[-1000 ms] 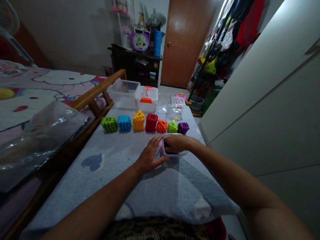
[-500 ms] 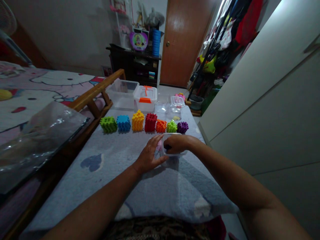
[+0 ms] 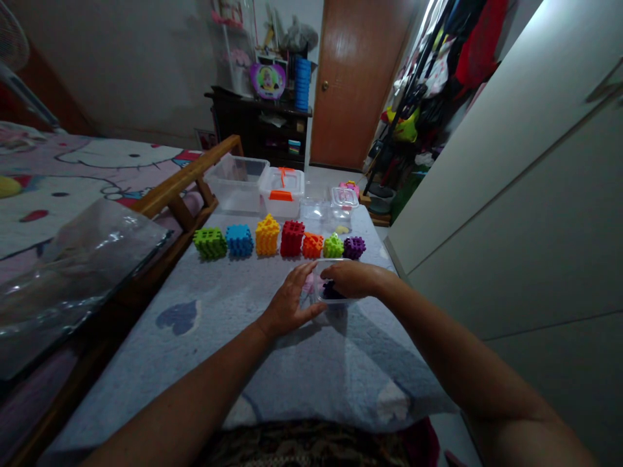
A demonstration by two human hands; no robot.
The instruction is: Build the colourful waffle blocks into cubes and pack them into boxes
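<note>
A small clear plastic container (image 3: 317, 299) stands on the bed-like surface in front of me. My left hand (image 3: 294, 299) grips its left side, fingers along the back and thumb towards the front. Reaching inside from the right is my right hand (image 3: 351, 277), its fingers curled at a dark purple block (image 3: 333, 291); the thumb is hidden. Just beyond stands a row of interlocking blocks: green (image 3: 210, 244), blue (image 3: 239, 240), yellow (image 3: 267, 236), red (image 3: 292, 239), orange (image 3: 313, 246), light green (image 3: 333, 246) and purple (image 3: 354, 247).
Behind the row are a large clear bin (image 3: 238, 188), a lidded box with orange latches (image 3: 282, 193) and a small lidded clear container (image 3: 344, 198). A wooden rail (image 3: 185, 178) and a plastic bag (image 3: 82, 259) lie left. White cabinet doors (image 3: 511, 194) rise on the right.
My right hand has shifted slightly up and right inside the container, and more of the dark purple block shows. My left hand stays at the container's side.
</note>
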